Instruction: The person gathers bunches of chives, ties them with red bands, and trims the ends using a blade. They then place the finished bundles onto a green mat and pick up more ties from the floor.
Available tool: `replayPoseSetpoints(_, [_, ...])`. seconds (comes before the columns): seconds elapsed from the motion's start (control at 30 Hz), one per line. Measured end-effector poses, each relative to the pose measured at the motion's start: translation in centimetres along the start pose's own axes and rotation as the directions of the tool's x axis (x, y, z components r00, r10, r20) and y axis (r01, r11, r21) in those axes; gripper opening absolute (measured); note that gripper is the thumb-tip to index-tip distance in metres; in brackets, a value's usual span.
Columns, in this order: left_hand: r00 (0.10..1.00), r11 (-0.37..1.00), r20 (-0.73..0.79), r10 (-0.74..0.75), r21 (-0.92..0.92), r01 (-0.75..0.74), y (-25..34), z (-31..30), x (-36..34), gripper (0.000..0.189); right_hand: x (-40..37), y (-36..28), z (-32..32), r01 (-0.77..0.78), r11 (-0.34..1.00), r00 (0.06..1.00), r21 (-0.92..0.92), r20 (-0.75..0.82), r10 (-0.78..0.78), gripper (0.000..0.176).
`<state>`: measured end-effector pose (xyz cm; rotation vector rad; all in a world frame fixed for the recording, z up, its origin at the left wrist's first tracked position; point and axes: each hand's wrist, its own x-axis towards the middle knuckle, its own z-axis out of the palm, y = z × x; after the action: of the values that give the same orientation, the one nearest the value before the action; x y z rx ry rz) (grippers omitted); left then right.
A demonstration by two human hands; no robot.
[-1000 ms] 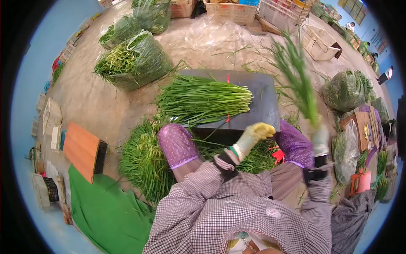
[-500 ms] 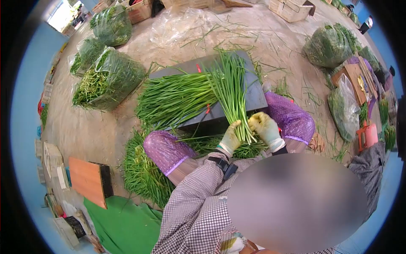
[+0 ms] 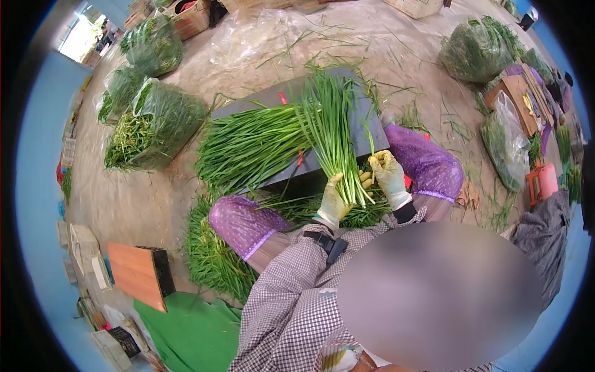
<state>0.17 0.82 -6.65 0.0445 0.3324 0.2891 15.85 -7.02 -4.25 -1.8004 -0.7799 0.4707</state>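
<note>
My gloved left hand (image 3: 335, 199) is closed around the lower, pale ends of a loose bunch of garlic chives (image 3: 330, 127); its fingertips show beyond the stalks. The leaves fan out over a dark board (image 3: 364, 133). To the right of the bunch, my gloved right hand (image 3: 390, 177) pinches a single chive stalk (image 3: 370, 135) between thumb and finger. A larger pile of chives (image 3: 248, 146) lies across the board at left, with red ties (image 3: 300, 157) under or beside it.
More chives (image 3: 217, 254) are heaped on the floor by my left knee. Filled plastic bags (image 3: 162, 118) stand at upper left, others (image 3: 477, 53) at upper right. An orange-brown panel (image 3: 136, 273) and green cloth (image 3: 189, 332) lie at lower left. Loose leaves litter the floor.
My right hand has shifted slightly up and away from the bunch, now with a single stalk pinched in it. My left hand keeps its hold. The whole view has shifted slightly.
</note>
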Motion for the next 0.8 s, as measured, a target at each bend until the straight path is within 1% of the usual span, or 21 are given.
replayPoseSetpoints(0.03, [1.0, 1.0, 0.008, -0.004, -0.001, 0.004, -0.1, 0.1, 0.0, 0.06, -0.7, -2.6, 0.0, -0.095, 0.99, 0.995, 0.108, 0.023, 0.094, 0.015])
replayPoseSetpoints(0.07, [0.999, 1.0, 0.049, -0.009, -0.01, 0.009, -0.3, -0.5, 0.4, 0.059, -1.3, -3.9, -0.1, -0.189, 0.959, 0.982, 0.213, 0.055, 0.181, 0.014])
replayPoseSetpoints(0.1, [0.999, 0.999, 0.012, 0.033, -0.007, -0.033, -0.4, -1.1, 0.5, 0.059, -1.6, -3.7, 0.4, 0.063, 0.995, 0.997, -0.083, 0.04, -0.06, 0.014])
replayPoseSetpoints(0.13, [0.997, 0.997, -0.022, 0.076, -0.001, -0.076, -0.4, -1.5, 0.5, 0.06, -1.9, -4.5, 0.8, 0.284, 0.878, 0.954, -0.385, 0.022, -0.299, 0.014])
replayPoseSetpoints(0.17, [0.991, 0.993, -0.058, 0.119, 0.005, -0.119, -0.5, -2.0, 0.6, 0.061, -2.8, -5.3, 1.1, 0.384, 0.744, 0.914, -0.547, 0.114, -0.389, 0.014])
replayPoseSetpoints(0.2, [0.997, 0.996, -0.004, 0.072, -0.049, -0.072, -0.6, -1.2, 0.4, 0.062, -3.3, -4.6, 1.9, 0.383, 0.656, 0.924, -0.65, 0.254, -0.287, 0.012])
replayPoseSetpoints(0.23, [0.999, 0.999, 0.012, 0.051, -0.003, -0.051, -0.6, -1.0, 0.4, 0.061, -3.8, -4.1, 2.5, 0.409, 0.531, 0.903, -0.743, 0.413, -0.117, 0.012])
replayPoseSetpoints(0.3, [0.999, 0.996, 0.039, 0.013, 0.084, -0.017, -0.6, -0.8, 0.1, 0.057, -3.7, -2.5, 2.3, 0.496, 0.663, 0.855, -0.56, 0.447, -0.262, 0.015])
replayPoseSetpoints(0.33, [0.989, 0.993, -0.093, 0.117, 0.011, -0.116, -0.9, -2.2, 0.8, 0.042, -3.2, -2.6, 2.1, 0.401, 0.774, 0.901, -0.489, 0.361, -0.239, 0.018])
replayPoseSetpoints(0.37, [0.991, 0.994, -0.092, 0.099, 0.06, -0.094, -0.8, -3.8, 1.0, 0.04, -2.5, -2.7, 1.9, 0.3, 0.867, 0.94, -0.398, 0.276, -0.199, 0.021])
replayPoseSetpoints(0.4, [0.992, 0.991, -0.092, 0.082, 0.11, -0.071, -0.4, -4.1, 0.8, 0.037, -1.5, -3.0, 1.5, 0.259, 0.875, 0.961, -0.41, 0.204, -0.188, 0.024])
replayPoseSetpoints(0.43, [0.994, 0.986, -0.091, 0.062, 0.162, -0.047, 0.0, -3.2, 0.4, 0.034, -0.5, -3.5, 1.1, 0.216, 0.883, 0.976, -0.417, 0.131, -0.177, 0.028])
replayPoseSetpoints(0.47, [0.982, 0.986, -0.153, 0.112, 0.139, -0.091, -0.3, -2.1, 0.2, 0.03, 0.5, -4.2, 0.6, -0.002, 0.953, 0.985, -0.304, 0.163, 0.054, 0.028])
replayPoseSetpoints(0.5, [0.985, 0.988, -0.134, 0.109, 0.126, -0.093, -0.2, -1.4, 0.1, 0.028, 1.4, -4.7, 0.3, -0.231, 0.953, 0.936, -0.194, 0.222, 0.272, 0.028])
replayPoseSetpoints(0.53, [0.988, 0.989, -0.115, 0.106, 0.113, -0.093, -0.2, -1.1, -0.1, 0.027, 2.5, -2.4, 1.1, -0.241, 0.95, 0.93, -0.199, 0.234, 0.285, 0.027])
replayPoseSetpoints(0.57, [0.99, 0.991, -0.099, 0.103, 0.098, -0.093, -0.2, -0.9, -0.2, 0.026, 3.5, 1.7, 2.6, -0.252, 0.946, 0.922, -0.204, 0.247, 0.299, 0.026])
replayPoseSetpoints(0.6, [0.979, 0.983, -0.153, 0.137, 0.143, -0.115, -0.4, -1.2, 0.0, 0.036, 4.1, 4.1, 3.3, -0.265, 0.941, 0.912, -0.209, 0.261, 0.315, 0.025])
replayPoseSetpoints(0.67, [0.99, 0.987, -0.083, 0.113, 0.127, -0.102, -0.2, -1.1, -0.3, 0.042, 4.7, 4.5, 3.1, -0.384, 0.922, 0.866, 0.058, 0.368, 0.338, 0.023])
replayPoseSetpoints(0.7, [0.994, 0.988, -0.047, 0.103, 0.119, -0.097, 0.0, -0.8, -0.4, 0.045, 4.9, 4.6, 3.2, -0.44, 0.878, 0.843, 0.186, 0.423, 0.333, 0.022])
replayPoseSetpoints(0.73, [0.99, 0.983, -0.067, 0.127, 0.144, -0.117, 0.0, -0.6, -0.7, 0.052, 4.7, 3.7, 2.6, -0.471, 0.859, 0.83, 0.202, 0.432, 0.354, 0.02])
replayPoseSetpoints(0.8, [0.995, 0.988, 0.014, 0.101, 0.112, -0.102, 0.4, -0.9, -0.7, 0.053, 4.5, 2.3, 1.3, -0.451, 0.816, 0.87, 0.362, 0.382, 0.312, 0.016])
